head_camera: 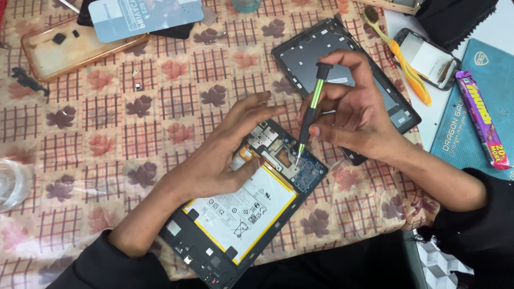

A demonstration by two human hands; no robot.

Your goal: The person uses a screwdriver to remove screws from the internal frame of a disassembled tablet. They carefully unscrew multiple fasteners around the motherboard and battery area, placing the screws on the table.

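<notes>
An opened tablet (235, 225) lies diagonally near the table's front edge, showing its white battery with a yellow border and a blue circuit board (308, 174) at the upper end. My left hand (225, 155) rests flat on the tablet's upper left part, thumb on the battery, fingers spread. My right hand (353, 115) holds a black and green screwdriver (310, 109) upright, its tip touching the circuit board area.
A dark tablet back cover (305, 51) lies behind my right hand. A yellow brush (401, 56), a small phone part (428, 59), a purple candy bar (482, 120) on a blue mat are at right. A clear phone case (64, 51) and screen protector pack (144, 16) are top left.
</notes>
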